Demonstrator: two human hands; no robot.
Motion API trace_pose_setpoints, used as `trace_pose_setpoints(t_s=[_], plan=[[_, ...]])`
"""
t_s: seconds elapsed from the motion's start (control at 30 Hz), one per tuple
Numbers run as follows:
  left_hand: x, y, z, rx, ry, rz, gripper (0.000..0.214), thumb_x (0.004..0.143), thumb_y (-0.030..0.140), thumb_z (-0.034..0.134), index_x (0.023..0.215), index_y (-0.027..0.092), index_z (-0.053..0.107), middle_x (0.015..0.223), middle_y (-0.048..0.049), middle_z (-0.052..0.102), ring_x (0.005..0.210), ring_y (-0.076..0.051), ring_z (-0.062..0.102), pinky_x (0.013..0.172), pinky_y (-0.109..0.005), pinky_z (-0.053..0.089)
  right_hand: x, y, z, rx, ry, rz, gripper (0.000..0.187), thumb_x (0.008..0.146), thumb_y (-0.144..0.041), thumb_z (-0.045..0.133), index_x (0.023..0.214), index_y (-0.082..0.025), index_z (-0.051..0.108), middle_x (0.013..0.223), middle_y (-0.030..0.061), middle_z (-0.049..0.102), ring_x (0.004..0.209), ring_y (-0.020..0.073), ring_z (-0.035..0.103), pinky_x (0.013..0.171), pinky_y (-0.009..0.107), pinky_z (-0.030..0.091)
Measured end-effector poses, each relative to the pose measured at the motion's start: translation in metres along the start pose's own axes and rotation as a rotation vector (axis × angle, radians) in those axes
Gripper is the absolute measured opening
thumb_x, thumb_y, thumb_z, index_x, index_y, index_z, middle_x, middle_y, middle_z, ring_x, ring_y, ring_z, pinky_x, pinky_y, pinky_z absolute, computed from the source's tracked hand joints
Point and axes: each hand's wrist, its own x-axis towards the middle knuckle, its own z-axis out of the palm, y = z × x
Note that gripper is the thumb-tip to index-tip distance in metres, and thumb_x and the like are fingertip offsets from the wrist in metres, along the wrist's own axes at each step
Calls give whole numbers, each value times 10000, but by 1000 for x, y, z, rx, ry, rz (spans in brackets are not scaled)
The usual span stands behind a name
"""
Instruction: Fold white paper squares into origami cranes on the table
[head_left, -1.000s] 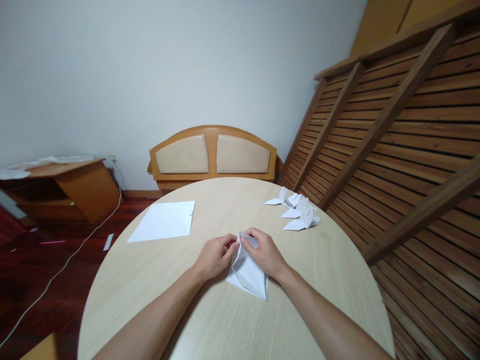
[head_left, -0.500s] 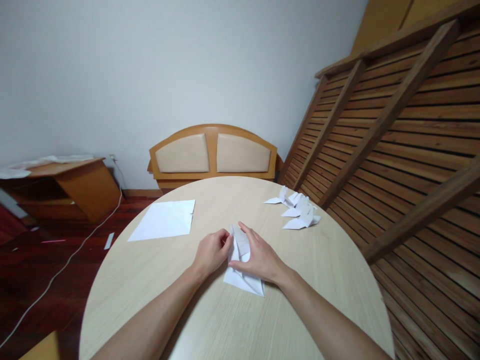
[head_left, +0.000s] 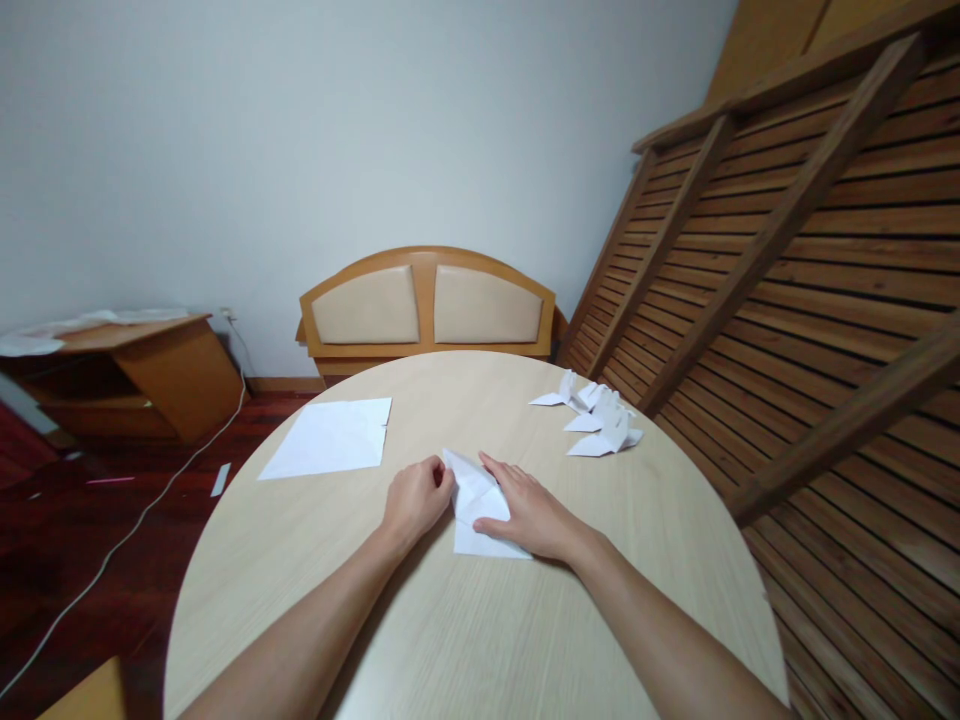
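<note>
A piece of folded white paper [head_left: 480, 505] lies on the round table in front of me, its creased flap tilted up and its top corner pointed. At its left edge, my left hand [head_left: 416, 497] is closed in a pinch on the paper, the fingertips partly hidden. My right hand [head_left: 529, 505] grips the right side, thumb across the upper face and fingers along the far edge. Part of the sheet is hidden under that hand.
A flat white paper sheet [head_left: 330, 437] with a small notch lies left on the pale table [head_left: 315, 590]. Several folded paper figures [head_left: 600, 420] cluster at the back right. A slatted wooden panel [head_left: 810, 270] leans beside the table; a headboard [head_left: 427, 300] stands behind it.
The folded paper has opened flatter and turned, its lower edge now more level. My left hand has shifted slightly left, and my right thumb has moved right across the paper.
</note>
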Motion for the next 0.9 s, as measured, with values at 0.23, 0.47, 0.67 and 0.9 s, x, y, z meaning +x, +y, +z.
trace_pose_setpoints(t_s=[0.23, 0.47, 0.67, 0.9], plan=[[-4, -3, -1, -14, 306, 304, 511, 831, 242, 594, 1307, 123, 450, 1329, -197, 537, 1252, -317, 509, 1029, -465, 423, 2, 8, -1, -62, -6, -27, 744, 854, -384, 669, 1500, -169, 369, 1482, 142, 478, 1342, 280, 438, 1127, 438, 322], [-7, -3, 7, 59, 68, 659, 600, 869, 162, 518, 1440, 188, 338, 1607, -154, 248, 1506, -297, 160, 1191, -552, 230, -1, 2, -1, -180, -51, -103, 569, 973, -459, 486, 1462, -172, 448, 1501, 134, 463, 1381, 268, 393, 1144, 440, 304], [-4, -12, 16, 62, -150, 655, 473, 1006, 233, 331, 1470, 153, 372, 1575, -156, 333, 1475, -239, 275, 1185, -485, 290, -3, -2, -3, -246, -128, -90, 543, 1007, -444, 414, 1479, -177, 435, 1554, 118, 393, 1430, 298, 321, 1166, 469, 268], [-9, -7, 8, 214, -228, 473, 535, 1023, 366, 307, 1502, 134, 364, 1586, -131, 302, 1479, -279, 251, 1190, -505, 251, -2, -10, -7, -268, -93, -154, 452, 990, -357, 481, 1419, -220, 516, 1472, 94, 513, 1373, 269, 422, 1148, 446, 307]])
